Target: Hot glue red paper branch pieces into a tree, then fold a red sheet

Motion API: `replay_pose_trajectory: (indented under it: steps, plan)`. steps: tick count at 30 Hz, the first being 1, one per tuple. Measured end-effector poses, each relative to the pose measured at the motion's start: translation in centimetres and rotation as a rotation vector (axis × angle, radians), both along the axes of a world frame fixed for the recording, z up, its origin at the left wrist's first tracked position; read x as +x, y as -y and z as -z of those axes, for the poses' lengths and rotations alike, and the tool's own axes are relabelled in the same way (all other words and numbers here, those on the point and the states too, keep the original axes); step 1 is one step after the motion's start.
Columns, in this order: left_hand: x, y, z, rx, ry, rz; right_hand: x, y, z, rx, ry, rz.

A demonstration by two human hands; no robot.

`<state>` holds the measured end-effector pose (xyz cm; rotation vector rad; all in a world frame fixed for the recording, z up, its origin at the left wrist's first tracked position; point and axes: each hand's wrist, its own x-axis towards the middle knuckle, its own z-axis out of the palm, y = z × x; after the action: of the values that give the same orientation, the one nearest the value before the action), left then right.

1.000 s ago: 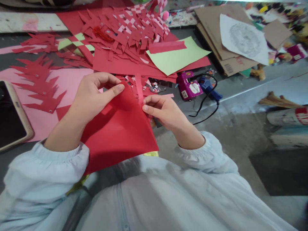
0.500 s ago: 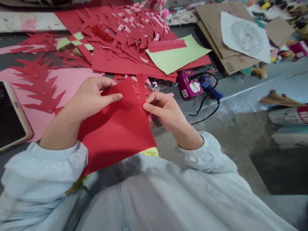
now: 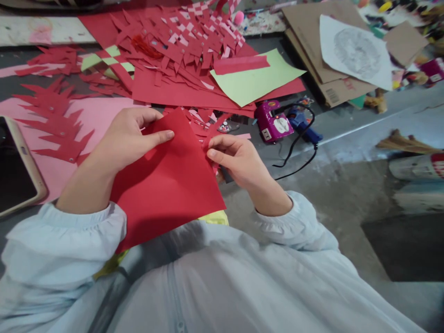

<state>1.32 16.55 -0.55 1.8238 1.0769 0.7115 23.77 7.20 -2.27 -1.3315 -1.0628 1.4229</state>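
Observation:
My left hand [image 3: 133, 136] pinches the top of a red paper sheet [image 3: 173, 180], thumb on its face and fingers behind. The sheet slants down toward my lap. At its right edge, my right hand [image 3: 236, 155] pinches a narrow red paper strip [image 3: 215, 127], which tilts up to the right beyond the fingertips. Whether the strip is still joined to the sheet is hard to tell. Behind the hands lie red cut pieces and a light green sheet [image 3: 256, 76] with a red strip [image 3: 241, 64] on it.
A phone [image 3: 21, 166] lies at the left beside pink paper [image 3: 93, 118] with spiky red cutouts [image 3: 62, 122]. Right of centre are a purple device [image 3: 274, 122] and a blue glue gun [image 3: 305, 125] with a black cable. Cardboard [image 3: 308, 55] bears a printed white sheet [image 3: 357, 51].
The strip in my right hand has swung from upright to leaning right, away from the sheet. My left hand and the sheet's top have shifted slightly left.

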Motion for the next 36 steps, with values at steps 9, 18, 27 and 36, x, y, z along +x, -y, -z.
replay_pose_trajectory:
  steps: [9,18,27,36]
  plan:
    - [0.1,0.0,-0.1,0.024,0.021,0.019,0.1,0.2,0.4,-0.025,-0.045,-0.002]
    - [0.0,-0.1,0.1,0.024,0.078,-0.003,0.3,0.6,0.6,0.012,-0.044,0.02]
    - [0.0,-0.2,0.5,0.019,0.041,-0.043,0.3,0.5,0.6,-0.176,-0.075,-0.009]
    - [0.0,0.0,0.2,0.011,0.084,-0.064,0.3,1.0,0.7,-0.064,-0.079,0.005]
